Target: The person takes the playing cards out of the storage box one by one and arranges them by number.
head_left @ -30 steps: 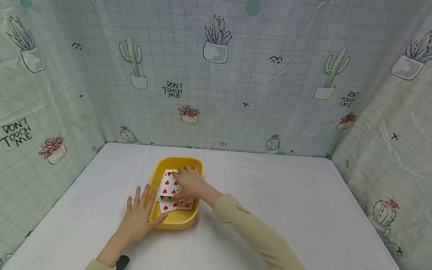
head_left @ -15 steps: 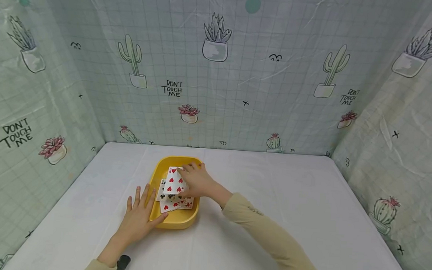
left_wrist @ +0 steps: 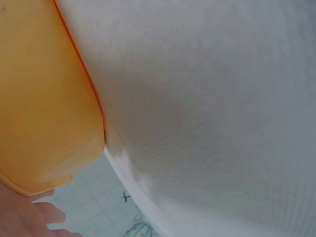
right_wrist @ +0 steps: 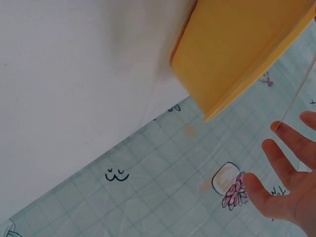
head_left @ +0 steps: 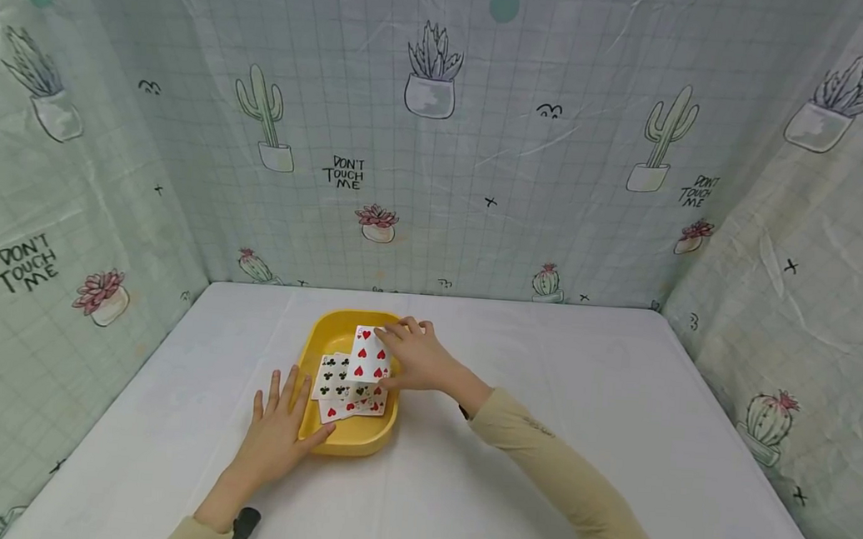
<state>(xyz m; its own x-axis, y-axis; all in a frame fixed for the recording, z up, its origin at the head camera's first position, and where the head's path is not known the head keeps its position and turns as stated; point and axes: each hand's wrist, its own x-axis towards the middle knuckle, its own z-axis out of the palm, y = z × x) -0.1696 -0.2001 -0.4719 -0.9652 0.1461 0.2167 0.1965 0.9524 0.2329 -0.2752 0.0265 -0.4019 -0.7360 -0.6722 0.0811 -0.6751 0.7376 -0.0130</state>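
A playing card with red hearts (head_left: 367,355) is held at its right side between the thumb and fingers of my right hand (head_left: 425,358). It is raised over the right part of a shallow yellow tray (head_left: 350,442). In the right wrist view the card (right_wrist: 298,89) appears edge-on as a thin line by the fingertips. Beneath it, a clubs card (head_left: 330,376) overlaps more hearts cards (head_left: 333,411) lying face up in the tray. My left hand (head_left: 272,440) rests with spread fingers at the tray's left front rim.
A white tabletop (head_left: 541,427) surrounds the tray. Cactus-printed cloth (head_left: 500,149) rises behind it and at both sides. A dark band (head_left: 244,528) sits at the left wrist.
My right hand has lifted the hearts card off the pile and carried it to the right, uncovering more of the clubs card. The left hand stays in place.
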